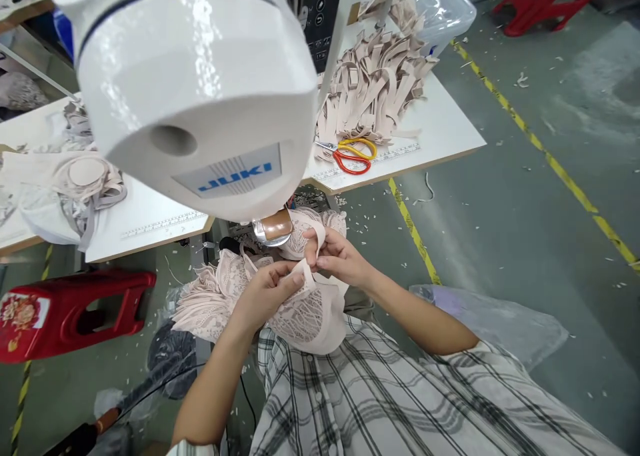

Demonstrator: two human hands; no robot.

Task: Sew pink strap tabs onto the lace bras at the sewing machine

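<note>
A pale pink lace bra hangs in front of my body, just below the sewing machine head. My left hand is closed on its upper edge, thumb on top of the fabric. Close beside it, my right hand pinches a pale fabric strap that loops up by the fingers. Where the strap's end meets the bra edge is hidden by my fingertips. More lace pieces are bunched to the left of my left hand, beneath the machine.
The white JUKI sewing machine looms over the hands. Cut straps are heaped on the right table, with red-and-yellow-handled scissors in front. Bra pieces lie on the left table. A red stool stands at lower left.
</note>
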